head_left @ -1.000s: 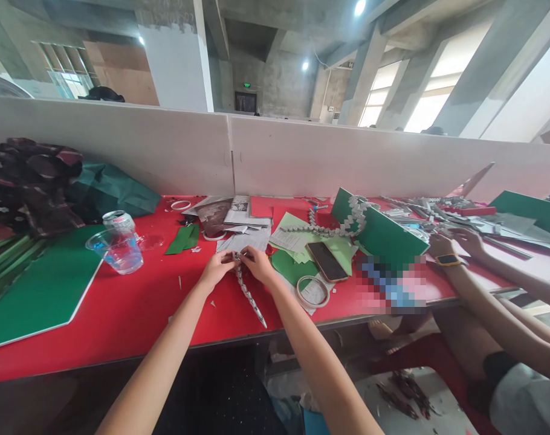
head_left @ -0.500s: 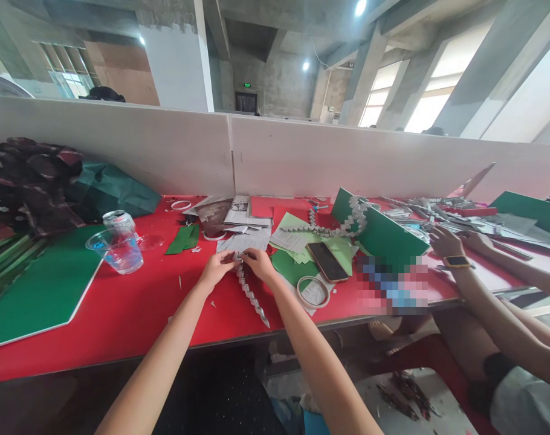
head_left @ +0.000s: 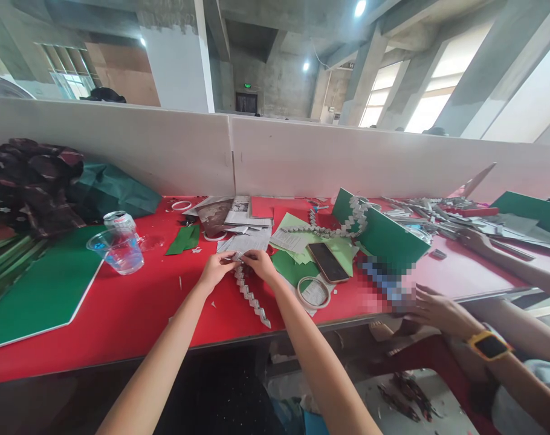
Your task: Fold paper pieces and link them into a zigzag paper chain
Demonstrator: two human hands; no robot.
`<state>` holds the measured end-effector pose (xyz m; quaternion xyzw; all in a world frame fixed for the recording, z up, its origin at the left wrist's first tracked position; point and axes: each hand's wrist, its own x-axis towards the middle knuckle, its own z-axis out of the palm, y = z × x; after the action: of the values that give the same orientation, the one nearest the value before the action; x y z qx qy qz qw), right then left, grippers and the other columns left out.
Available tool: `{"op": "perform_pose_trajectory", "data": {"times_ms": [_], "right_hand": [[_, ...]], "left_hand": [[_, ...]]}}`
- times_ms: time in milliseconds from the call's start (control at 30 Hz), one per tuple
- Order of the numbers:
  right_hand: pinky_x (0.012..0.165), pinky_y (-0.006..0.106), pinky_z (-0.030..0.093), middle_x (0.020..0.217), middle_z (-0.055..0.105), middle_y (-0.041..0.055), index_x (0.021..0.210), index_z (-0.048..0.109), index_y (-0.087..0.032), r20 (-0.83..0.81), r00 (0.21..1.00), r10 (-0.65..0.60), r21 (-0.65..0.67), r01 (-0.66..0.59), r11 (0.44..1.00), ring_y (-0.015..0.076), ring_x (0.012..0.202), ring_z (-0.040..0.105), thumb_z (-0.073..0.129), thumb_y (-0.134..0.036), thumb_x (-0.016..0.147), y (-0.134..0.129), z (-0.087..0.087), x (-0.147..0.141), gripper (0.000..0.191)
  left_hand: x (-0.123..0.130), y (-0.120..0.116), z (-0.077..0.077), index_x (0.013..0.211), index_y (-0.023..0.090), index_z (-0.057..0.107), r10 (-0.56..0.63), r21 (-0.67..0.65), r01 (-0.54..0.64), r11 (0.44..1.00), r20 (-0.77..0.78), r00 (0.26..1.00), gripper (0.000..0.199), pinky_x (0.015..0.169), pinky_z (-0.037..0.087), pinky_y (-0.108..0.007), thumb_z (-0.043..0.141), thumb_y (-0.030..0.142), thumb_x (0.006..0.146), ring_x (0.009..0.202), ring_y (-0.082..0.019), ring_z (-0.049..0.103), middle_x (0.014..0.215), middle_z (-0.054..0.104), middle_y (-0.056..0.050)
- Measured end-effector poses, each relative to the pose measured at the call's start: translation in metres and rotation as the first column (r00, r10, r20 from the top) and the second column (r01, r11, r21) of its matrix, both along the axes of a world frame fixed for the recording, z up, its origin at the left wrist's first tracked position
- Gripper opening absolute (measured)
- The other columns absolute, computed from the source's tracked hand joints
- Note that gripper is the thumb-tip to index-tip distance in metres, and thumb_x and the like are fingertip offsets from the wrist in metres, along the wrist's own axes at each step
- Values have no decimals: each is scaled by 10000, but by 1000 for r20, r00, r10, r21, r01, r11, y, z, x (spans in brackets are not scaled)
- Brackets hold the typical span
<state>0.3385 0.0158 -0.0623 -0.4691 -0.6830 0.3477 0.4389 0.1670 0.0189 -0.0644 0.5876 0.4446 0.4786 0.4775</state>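
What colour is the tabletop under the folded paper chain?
Red tabletop, clearest in the head view.

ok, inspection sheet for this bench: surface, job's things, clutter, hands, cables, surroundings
Surface: red table, strewn with small paper scraps.
Job's things: folded paper chain, top end pinched between both hands, the rest trailing toward the table's near edge.
Clutter: green board, plastic cup, can, phone, tape roll, loose papers, second paper chain on a propped green board.
Hands: left hand and right hand each in a shut grip on the chain.
Cables: nothing seen.
Surroundings: white partition; a co-worker's hand with a yellow watch at the right edge.
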Motion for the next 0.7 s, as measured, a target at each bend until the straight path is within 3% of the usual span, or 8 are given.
{"op": "perform_pose_trajectory", "data": {"times_ms": [133,333,700], "right_hand": [[505,211,349,581,576,-51,830,576,-207,-82,996,-41,-33,39,999,111,514,491,606,-370,763,-1,-2,-1,179],[521,227,402,605,601,-33,743,521,-213,-108,993,-43,-11,42,999,132,550,543,622,-364,765,-3,-1,-3,182],[562,232,401,651,620,-13,711,561,-196,-69,997,-40,66,44,997,137,605,550,623,-348,741,-2,1,-1,167]], "left_hand": [[0,0,0,1067,140,706,11,-9,-11,1000,4,1000,604,868,505,-375,828,400,536,957,-260,655,1085,708,-116],[0,0,0,1068,118,703,36,20,-35,999,-35,999,588,816,510,-373,809,370,547,898,-256,659,1037,717,-127],[0,0,1,1020,133,719,58,29,-56,998,-63,996,526,785,507,-352,794,365,554,873,-248,657,996,723,-111]]}}
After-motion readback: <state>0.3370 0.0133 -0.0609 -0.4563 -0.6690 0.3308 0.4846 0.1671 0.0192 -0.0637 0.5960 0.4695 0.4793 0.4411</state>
